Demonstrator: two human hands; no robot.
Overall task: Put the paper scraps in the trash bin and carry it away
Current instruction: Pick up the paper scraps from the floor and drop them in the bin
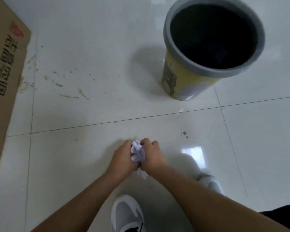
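Crumpled white paper scraps (138, 152) are bunched between both my hands, low over the tiled floor. My left hand (124, 159) presses on them from the left, and my right hand (151, 155) closes on them from the right. One strip of paper hangs down below the wrists. The trash bin (179, 82) stands upright at the upper right, well beyond my hands. It has a yellow printed body, a grey rim and a dark inside, where I see no contents.
A flattened cardboard box (5, 67) with printed characters lies along the left edge. Smears and dark spots mark the white floor tiles (90, 47). My grey and white shoes (126, 213) stand at the bottom, under my forearms.
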